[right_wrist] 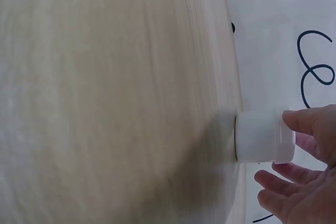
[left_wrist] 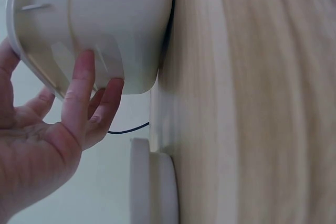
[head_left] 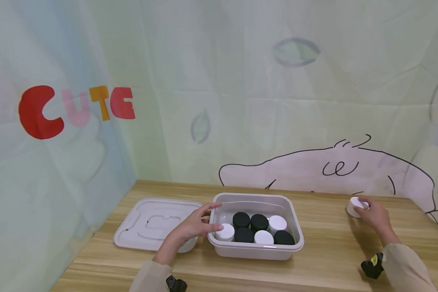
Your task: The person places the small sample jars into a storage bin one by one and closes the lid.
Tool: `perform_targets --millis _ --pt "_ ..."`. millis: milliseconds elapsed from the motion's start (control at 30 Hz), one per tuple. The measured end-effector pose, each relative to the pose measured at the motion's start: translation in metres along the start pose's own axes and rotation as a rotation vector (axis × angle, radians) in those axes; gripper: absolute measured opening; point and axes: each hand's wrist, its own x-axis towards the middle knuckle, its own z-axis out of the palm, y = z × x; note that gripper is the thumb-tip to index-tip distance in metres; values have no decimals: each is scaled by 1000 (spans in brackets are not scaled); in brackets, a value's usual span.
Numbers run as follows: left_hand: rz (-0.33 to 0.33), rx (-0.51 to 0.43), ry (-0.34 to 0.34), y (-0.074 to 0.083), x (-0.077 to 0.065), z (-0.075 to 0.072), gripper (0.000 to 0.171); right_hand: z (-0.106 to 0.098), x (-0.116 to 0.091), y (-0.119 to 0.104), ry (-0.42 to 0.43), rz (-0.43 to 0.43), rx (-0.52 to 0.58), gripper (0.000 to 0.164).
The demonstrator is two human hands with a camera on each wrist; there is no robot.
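A pale plastic container (head_left: 255, 253) stands on the table, holding several small round jars, some with black lids (head_left: 241, 220) and others with white lids (head_left: 264, 237). My left hand (head_left: 195, 222) grips its left rim, and in the left wrist view fingers (left_wrist: 80, 90) press against the outer wall. Far to the right, my right hand (head_left: 376, 215) pinches a small white jar (head_left: 354, 209) by its white lid. This jar stands upright on the table in the right wrist view, with the thumb (right_wrist: 300, 121) on one side of its lid.
The container's pale flat lid (head_left: 135, 233) lies on the table left of the container. A printed cloth (head_left: 211, 81) hangs behind and along the left side of the wooden table (head_left: 325, 259). Each sleeve has a dark device near the wrist.
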Motion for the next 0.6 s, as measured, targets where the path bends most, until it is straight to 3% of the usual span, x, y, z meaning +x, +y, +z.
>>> perform_targets --millis 333,600 --pt "2 -6 -8 0 0 2 67 -2 -1 -1 -35 78 32 44" --pt "-4 2 1 4 -3 0 67 2 1 -2 0 30 41 42"
